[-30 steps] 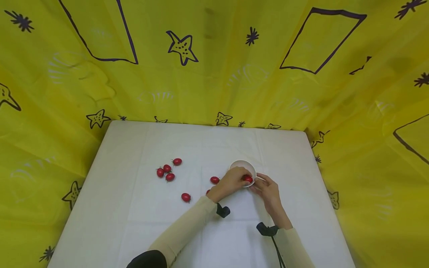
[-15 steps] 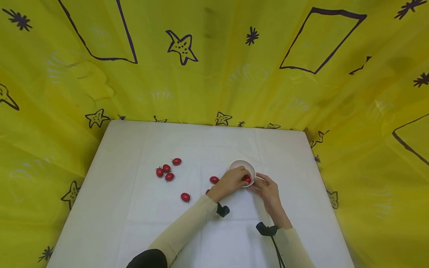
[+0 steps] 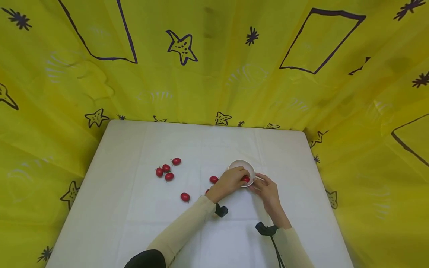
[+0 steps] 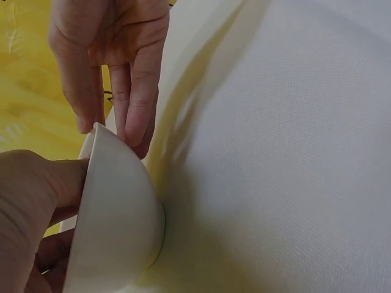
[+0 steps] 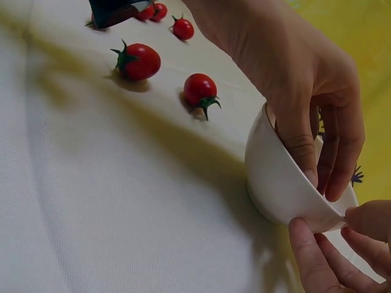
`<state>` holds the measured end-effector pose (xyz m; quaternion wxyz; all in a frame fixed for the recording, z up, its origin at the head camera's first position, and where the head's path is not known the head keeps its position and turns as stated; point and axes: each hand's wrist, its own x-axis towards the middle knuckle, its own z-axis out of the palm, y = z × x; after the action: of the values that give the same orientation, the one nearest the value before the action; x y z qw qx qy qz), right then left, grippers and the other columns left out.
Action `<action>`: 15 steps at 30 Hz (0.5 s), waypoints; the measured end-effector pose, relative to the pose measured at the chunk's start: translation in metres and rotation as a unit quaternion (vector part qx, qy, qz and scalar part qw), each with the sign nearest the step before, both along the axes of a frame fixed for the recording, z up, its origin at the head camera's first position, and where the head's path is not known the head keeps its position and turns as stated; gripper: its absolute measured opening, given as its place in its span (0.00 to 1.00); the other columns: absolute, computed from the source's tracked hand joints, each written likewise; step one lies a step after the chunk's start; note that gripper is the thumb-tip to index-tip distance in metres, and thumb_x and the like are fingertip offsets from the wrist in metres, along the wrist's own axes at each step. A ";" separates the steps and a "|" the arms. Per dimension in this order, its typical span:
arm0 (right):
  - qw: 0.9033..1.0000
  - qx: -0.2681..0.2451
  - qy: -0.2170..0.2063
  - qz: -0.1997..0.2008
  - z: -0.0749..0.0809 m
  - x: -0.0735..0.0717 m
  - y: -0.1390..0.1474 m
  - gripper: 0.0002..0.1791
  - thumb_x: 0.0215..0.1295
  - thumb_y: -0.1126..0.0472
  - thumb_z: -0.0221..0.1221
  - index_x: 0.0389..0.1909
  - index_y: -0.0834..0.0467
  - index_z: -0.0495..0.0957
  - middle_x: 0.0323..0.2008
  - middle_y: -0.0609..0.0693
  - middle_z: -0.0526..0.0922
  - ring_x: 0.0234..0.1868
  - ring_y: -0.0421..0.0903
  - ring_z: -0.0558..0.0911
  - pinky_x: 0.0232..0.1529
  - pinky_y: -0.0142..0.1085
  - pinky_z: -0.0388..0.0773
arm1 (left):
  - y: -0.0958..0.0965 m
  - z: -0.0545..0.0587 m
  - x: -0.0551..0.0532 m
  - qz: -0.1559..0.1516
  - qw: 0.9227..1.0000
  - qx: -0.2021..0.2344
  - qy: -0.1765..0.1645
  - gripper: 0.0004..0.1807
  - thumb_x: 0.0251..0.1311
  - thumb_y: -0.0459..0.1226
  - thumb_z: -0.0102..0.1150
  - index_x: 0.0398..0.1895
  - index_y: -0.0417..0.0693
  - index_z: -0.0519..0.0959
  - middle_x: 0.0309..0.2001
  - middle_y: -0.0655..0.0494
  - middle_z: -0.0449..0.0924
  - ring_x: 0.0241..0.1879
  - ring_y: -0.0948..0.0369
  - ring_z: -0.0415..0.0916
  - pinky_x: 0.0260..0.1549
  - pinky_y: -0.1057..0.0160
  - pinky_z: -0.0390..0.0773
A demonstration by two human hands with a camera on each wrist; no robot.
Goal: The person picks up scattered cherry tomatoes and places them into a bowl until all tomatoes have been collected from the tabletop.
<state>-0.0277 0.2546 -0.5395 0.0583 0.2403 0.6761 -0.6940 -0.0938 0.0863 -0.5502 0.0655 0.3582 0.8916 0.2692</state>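
A white bowl (image 3: 238,163) stands right of the table's middle. My left hand (image 3: 231,180) reaches over its near left rim, fingers bent down inside it. By those fingertips shows a red cherry tomato (image 3: 246,179), which the left hand pinches. In both wrist views the bowl's wall hides that tomato. On the other side, my right hand (image 3: 268,191) holds the rim, thumb at the edge and fingers (image 5: 308,253) against the outer wall. Close to the left wrist lie two more cherry tomatoes, one (image 3: 213,179) plainly visible, the other (image 3: 207,191) mostly covered by the hand.
Farther left on the white-covered table (image 3: 140,223) are several cherry tomatoes (image 3: 169,176) in a loose group, with a single tomato (image 3: 185,197) nearer the front. Yellow patterned curtain (image 3: 207,82) surrounds the table's back and sides. A black cable (image 3: 276,249) trails from the right wrist.
Both hands keep their places at the bowl, and the loose tomatoes stay put. The tomato in the left fingers shows slightly less than before. The head view drifts very slightly.
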 end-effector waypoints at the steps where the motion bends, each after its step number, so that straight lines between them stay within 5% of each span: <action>1: 1.000 0.001 0.000 0.000 0.000 0.000 0.000 0.24 0.76 0.70 0.57 0.70 0.71 0.69 0.47 0.53 0.87 0.40 0.34 0.88 0.50 0.34 0.88 | -0.001 0.000 0.000 0.000 1.000 0.000 0.002 0.12 0.68 0.41 0.68 0.52 0.52 0.84 0.49 0.59 0.85 0.48 0.62 0.82 0.57 0.66 0.81; 15: 1.000 0.012 0.006 0.014 -0.001 0.002 -0.001 0.25 0.77 0.67 0.57 0.71 0.69 0.68 0.57 0.59 0.85 0.43 0.35 0.88 0.51 0.31 0.87 | -0.010 0.002 0.000 0.011 0.999 0.051 0.016 0.11 0.70 0.38 0.64 0.52 0.46 0.85 0.49 0.53 0.85 0.50 0.58 0.81 0.58 0.63 0.81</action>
<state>-0.0262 0.2537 -0.5408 0.0610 0.2277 0.6881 -0.6862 -0.0936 0.0768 -0.5481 0.0298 0.3557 0.8816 0.3087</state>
